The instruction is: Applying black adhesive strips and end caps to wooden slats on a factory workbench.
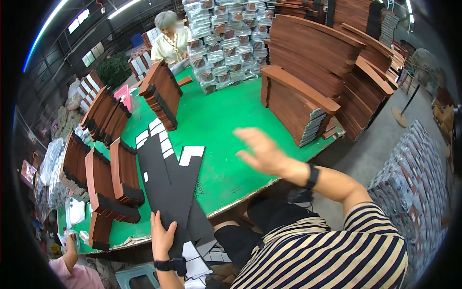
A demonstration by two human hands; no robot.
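Head view: a green table (221, 115) carries brown stacks (313, 53) along its left and right sides, and black sheets (161, 185) lie at its near edge, between the left-side stacks and the right hand (263, 151). That hand, blurred and empty, spreads its fingers above the tabletop, while the left hand (163, 233), flattened with thumb apart, is at the sheets' near left edge, contact unclear. White labels (190, 153) sit toward the sheets' far end.

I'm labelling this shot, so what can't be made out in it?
In the head view:
Right hand: fingers blurred.
Green tabletop beneath the black sheets: hidden by them.
Pink-sleeved person: cut off by the lower edge.
Stool: lower part cut off there too.
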